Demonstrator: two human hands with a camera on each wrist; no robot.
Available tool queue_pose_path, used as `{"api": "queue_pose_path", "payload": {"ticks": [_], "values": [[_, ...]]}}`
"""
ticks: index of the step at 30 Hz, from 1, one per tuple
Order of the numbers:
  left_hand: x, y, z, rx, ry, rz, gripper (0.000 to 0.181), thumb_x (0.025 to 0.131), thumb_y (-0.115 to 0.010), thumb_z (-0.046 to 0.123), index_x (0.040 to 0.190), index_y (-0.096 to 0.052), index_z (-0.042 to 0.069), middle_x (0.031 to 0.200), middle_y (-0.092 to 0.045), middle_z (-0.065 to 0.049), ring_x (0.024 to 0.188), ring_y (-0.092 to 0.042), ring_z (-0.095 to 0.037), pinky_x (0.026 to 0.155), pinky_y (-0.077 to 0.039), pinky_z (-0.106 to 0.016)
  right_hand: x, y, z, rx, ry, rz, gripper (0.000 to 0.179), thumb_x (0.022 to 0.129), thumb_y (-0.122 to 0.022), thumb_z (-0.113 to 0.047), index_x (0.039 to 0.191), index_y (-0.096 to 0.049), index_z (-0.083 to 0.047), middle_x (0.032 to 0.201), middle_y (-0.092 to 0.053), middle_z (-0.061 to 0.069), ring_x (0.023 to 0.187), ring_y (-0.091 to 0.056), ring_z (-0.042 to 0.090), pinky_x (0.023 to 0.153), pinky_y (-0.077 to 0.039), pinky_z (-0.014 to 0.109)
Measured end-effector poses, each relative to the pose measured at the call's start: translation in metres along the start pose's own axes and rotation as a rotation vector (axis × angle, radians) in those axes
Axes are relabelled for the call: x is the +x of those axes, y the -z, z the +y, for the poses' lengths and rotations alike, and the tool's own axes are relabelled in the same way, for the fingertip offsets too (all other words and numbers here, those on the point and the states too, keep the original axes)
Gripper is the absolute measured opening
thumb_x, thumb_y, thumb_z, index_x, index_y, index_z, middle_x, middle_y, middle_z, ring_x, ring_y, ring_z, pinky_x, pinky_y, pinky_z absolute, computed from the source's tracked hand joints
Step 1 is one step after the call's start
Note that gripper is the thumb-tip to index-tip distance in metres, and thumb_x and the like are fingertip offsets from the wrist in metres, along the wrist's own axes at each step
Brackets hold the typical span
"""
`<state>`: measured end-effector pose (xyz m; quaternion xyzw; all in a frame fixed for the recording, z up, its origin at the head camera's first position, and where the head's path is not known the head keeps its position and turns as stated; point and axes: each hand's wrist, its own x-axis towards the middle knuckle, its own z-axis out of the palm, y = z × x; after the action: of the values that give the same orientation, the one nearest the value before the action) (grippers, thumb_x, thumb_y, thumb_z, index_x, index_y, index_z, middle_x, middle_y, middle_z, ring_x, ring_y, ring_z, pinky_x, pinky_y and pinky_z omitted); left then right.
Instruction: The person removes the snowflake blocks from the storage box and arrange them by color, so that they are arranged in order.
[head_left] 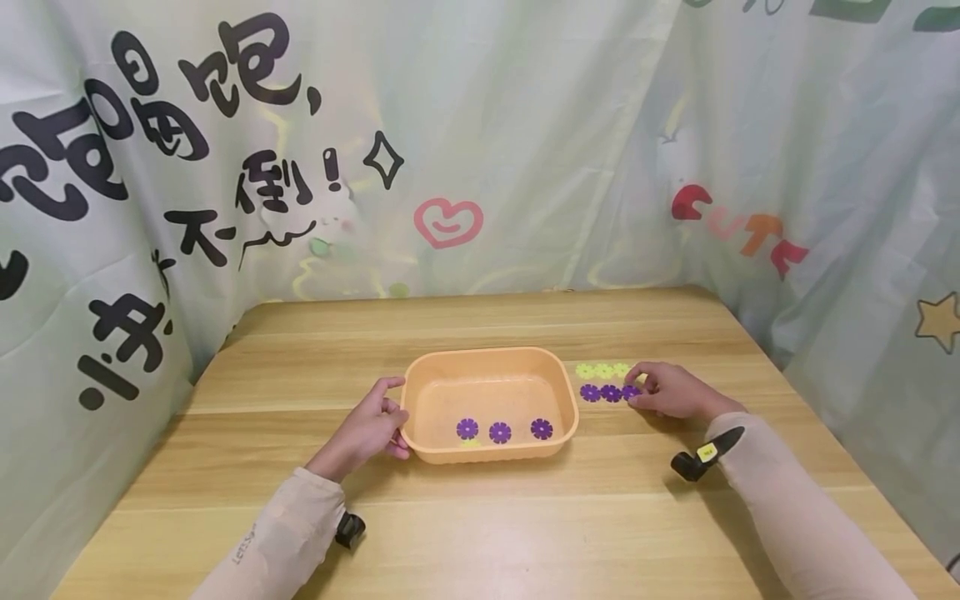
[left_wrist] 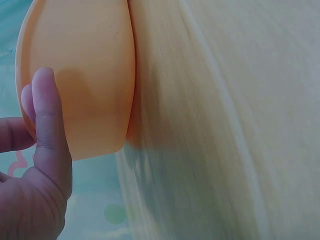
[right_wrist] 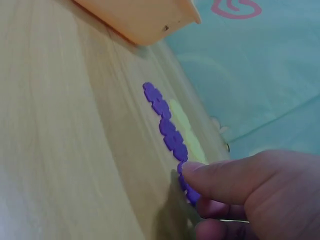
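At its left end, an orange plastic basin (head_left: pixel 487 454) is held by my left hand (head_left: pixel 371 429), with the fingers about the rim. Three purple snowflake discs (head_left: pixel 500 432) and a yellow one (head_left: pixel 470 444) lie inside at the near side. Right of the basin, a row of purple snowflake discs (head_left: pixel 611 393) runs along the table, beside a row of yellow snowflake discs (head_left: pixel 603 371). My right hand (head_left: pixel 675 392) pinches the purple disc (right_wrist: pixel 190 195) at the row's right end between thumb and fingers, partly hiding it. The yellow row's right end is also behind the hand.
Everything stands on a wood-grain table (head_left: pixel 480 533). A printed curtain (head_left: pixel 525 150) hangs behind the table and along both sides, near the table's edges. Black wrist cameras (head_left: pixel 693 465) sit at both sleeves.
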<state>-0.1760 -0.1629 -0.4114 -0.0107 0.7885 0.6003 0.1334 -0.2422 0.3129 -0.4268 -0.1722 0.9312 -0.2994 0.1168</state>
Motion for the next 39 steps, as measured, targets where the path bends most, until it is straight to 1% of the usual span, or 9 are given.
{"api": "queue_pose_path", "payload": {"ticks": [4,6,8,16,22,25,28,33,39], "values": [[-0.001,0.000,0.000,-0.001,0.007,0.005,0.056,0.097,-0.048,-0.001,0.148,-0.029,0.013,0.102,-0.046,-0.022,0.062,-0.059,-0.026,0.057,-0.061,-0.040,0.004,0.002,-0.007,-0.004,0.036,0.003,0.031,0.088,-0.071,-0.015,0.113,-0.059,-0.002,0.076,-0.056,0.004,0.060,-0.055,0.017,0.050,-0.047,0.028],[-0.001,0.000,0.000,-0.004,0.009,0.005,0.056,0.097,-0.048,-0.001,0.148,-0.029,0.013,0.102,-0.046,-0.022,0.062,-0.059,-0.026,0.057,-0.061,-0.040,0.006,0.004,-0.011,-0.002,0.031,0.003,0.031,0.089,-0.070,-0.014,0.115,-0.058,-0.002,0.078,-0.057,0.005,0.062,-0.056,0.017,0.052,-0.049,0.029],[-0.001,0.001,0.000,-0.004,0.006,0.001,0.056,0.097,-0.048,-0.001,0.148,-0.028,0.012,0.103,-0.046,-0.023,0.062,-0.058,-0.026,0.057,-0.061,-0.040,0.009,0.006,-0.016,-0.003,0.049,0.002,0.031,0.090,-0.068,-0.013,0.116,-0.058,0.000,0.080,-0.058,0.005,0.063,-0.056,0.017,0.052,-0.051,0.030],[-0.003,0.000,0.003,-0.005,0.002,-0.004,0.057,0.098,-0.048,0.000,0.149,-0.027,0.012,0.105,-0.046,-0.022,0.062,-0.057,-0.026,0.056,-0.060,-0.040,0.020,0.008,-0.035,-0.013,0.119,0.001,0.031,0.090,-0.068,-0.012,0.116,-0.059,0.001,0.078,-0.060,0.003,0.059,-0.057,0.015,0.048,-0.051,0.029],[-0.004,0.000,0.002,-0.004,0.000,-0.004,0.057,0.098,-0.048,0.000,0.149,-0.027,0.011,0.104,-0.046,-0.022,0.062,-0.058,-0.026,0.056,-0.060,-0.040,0.030,0.010,-0.052,-0.037,0.211,0.002,0.032,0.088,-0.070,-0.011,0.115,-0.059,0.002,0.077,-0.059,0.000,0.060,-0.056,0.013,0.051,-0.052,0.029],[-0.004,0.000,0.002,-0.006,-0.001,-0.003,0.056,0.098,-0.048,0.000,0.149,-0.027,0.011,0.104,-0.046,-0.022,0.062,-0.058,-0.026,0.056,-0.060,-0.040,0.035,0.010,-0.063,-0.053,0.265,-0.001,0.031,0.088,-0.070,-0.012,0.114,-0.059,0.001,0.077,-0.060,-0.002,0.062,-0.057,0.012,0.057,-0.052,0.029],[-0.004,0.000,0.002,-0.005,0.001,-0.003,0.056,0.098,-0.048,0.000,0.148,-0.027,0.011,0.103,-0.046,-0.022,0.063,-0.058,-0.026,0.057,-0.060,-0.040,0.040,0.010,-0.075,-0.046,0.309,-0.019,0.029,0.090,-0.068,-0.012,0.115,-0.059,0.000,0.077,-0.061,-0.001,0.063,-0.059,0.013,0.060,-0.053,0.030],[-0.004,-0.001,0.003,-0.007,0.009,0.001,0.055,0.097,-0.048,0.000,0.148,-0.029,0.012,0.103,-0.046,-0.022,0.063,-0.058,-0.025,0.058,-0.061,-0.040,0.048,0.007,-0.094,-0.026,0.333,-0.042,0.026,0.091,-0.066,-0.011,0.114,-0.059,0.000,0.078,-0.061,0.000,0.064,-0.061,0.014,0.058,-0.054,0.029],[-0.003,-0.001,0.003,-0.008,0.006,0.001,0.056,0.098,-0.048,0.000,0.148,-0.028,0.012,0.103,-0.046,-0.022,0.063,-0.058,-0.025,0.057,-0.061,-0.040,0.059,0.000,-0.113,0.002,0.329,-0.074,0.028,0.092,-0.064,-0.007,0.118,-0.058,0.001,0.079,-0.061,0.001,0.061,-0.061,0.014,0.058,-0.055,0.030]]}}
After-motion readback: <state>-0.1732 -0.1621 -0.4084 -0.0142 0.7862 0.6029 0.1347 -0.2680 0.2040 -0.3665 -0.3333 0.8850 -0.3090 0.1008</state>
